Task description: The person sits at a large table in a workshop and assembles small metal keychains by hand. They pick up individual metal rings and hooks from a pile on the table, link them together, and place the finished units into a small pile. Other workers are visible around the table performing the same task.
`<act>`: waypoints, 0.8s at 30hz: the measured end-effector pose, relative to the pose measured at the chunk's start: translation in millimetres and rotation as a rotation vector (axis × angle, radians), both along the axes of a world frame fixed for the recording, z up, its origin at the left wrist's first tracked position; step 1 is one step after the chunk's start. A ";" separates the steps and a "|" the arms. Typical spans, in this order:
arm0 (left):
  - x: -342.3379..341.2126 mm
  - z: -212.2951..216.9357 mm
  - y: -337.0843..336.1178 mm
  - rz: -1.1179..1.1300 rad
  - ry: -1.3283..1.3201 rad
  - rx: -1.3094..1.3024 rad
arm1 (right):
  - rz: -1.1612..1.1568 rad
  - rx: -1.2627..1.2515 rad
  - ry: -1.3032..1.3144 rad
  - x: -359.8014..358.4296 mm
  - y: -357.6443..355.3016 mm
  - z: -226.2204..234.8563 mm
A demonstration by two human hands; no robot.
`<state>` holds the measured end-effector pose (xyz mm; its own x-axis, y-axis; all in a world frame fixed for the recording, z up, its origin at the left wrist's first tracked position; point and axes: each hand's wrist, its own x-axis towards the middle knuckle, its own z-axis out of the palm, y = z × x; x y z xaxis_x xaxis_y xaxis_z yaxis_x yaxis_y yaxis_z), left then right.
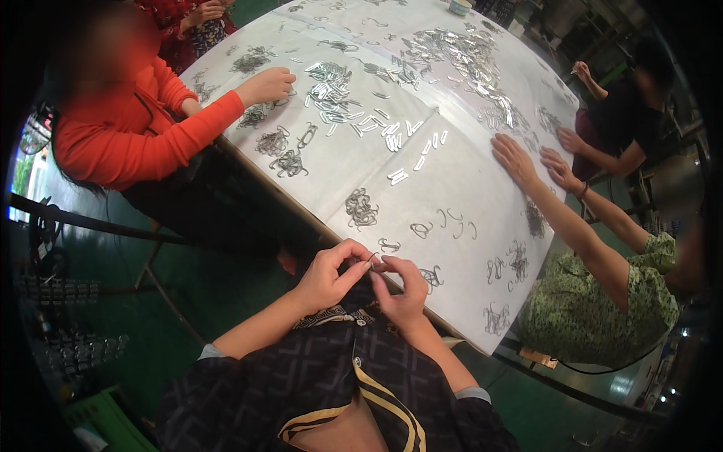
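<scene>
My left hand [331, 277] is closed in a pinch on a small curved wire piece [374, 258], just over the table's near edge. The fingertips of my right hand [404, 292] close on the same piece from the other side. Fingers hide most of it. Just beyond my hands lie a few bent wire hooks [388, 245] and a dense heap of dark wire hooks [361, 209]. Beside my right hand is another small cluster of hooks [431, 279]. Several loose curved hooks [457, 224] are scattered farther right.
Flat silvery strips [331, 92] lie in piles across the white-covered table [316, 177]. At left a person in an orange sleeve [181, 147] reaches over the table. Another person's hands [516, 162] rest on its right side. A small tub [459, 7] stands at the far end.
</scene>
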<state>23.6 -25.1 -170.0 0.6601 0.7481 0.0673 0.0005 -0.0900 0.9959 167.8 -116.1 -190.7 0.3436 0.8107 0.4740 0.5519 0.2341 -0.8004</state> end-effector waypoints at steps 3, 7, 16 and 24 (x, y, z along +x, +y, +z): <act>-6.4 -2.5 -1.4 0.012 -0.004 0.070 | -0.074 0.015 -0.251 35.3 22.4 -14.8; -12.3 2.3 1.5 0.042 -0.006 0.130 | -0.146 -0.196 -0.434 75.1 79.7 -26.8; -29.7 4.2 6.9 0.071 -0.044 0.055 | -0.184 -0.363 -0.477 90.7 137.5 -51.9; -31.7 -6.2 8.8 0.069 -0.029 0.037 | -0.089 -0.615 0.106 88.1 122.5 -17.2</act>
<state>-8.1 -16.3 -176.2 0.6046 0.7883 0.1142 -0.0211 -0.1275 0.9916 255.9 6.4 -207.9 0.4418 0.8904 -0.1098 0.4585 -0.3293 -0.8254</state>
